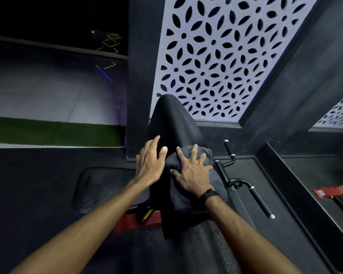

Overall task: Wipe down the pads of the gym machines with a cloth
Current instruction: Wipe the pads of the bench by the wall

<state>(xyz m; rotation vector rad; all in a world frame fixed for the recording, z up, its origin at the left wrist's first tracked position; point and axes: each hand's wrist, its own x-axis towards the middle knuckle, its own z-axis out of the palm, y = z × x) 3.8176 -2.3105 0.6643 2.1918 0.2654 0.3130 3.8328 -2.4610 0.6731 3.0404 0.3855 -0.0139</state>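
A long black back pad of a gym machine runs away from me toward the wall. A dark grey cloth lies over the pad's near right part. My right hand presses flat on the cloth with fingers spread. My left hand rests on the pad's left edge beside the cloth, fingers spread and slightly bent over the side. The lower pad is partly hidden under the cloth and my arms.
A black handle bar with metal ends sticks out to the right of the pad. A black seat pad lies low on the left. Red frame parts show beneath. A patterned white screen stands behind, and a red machine part is at far right.
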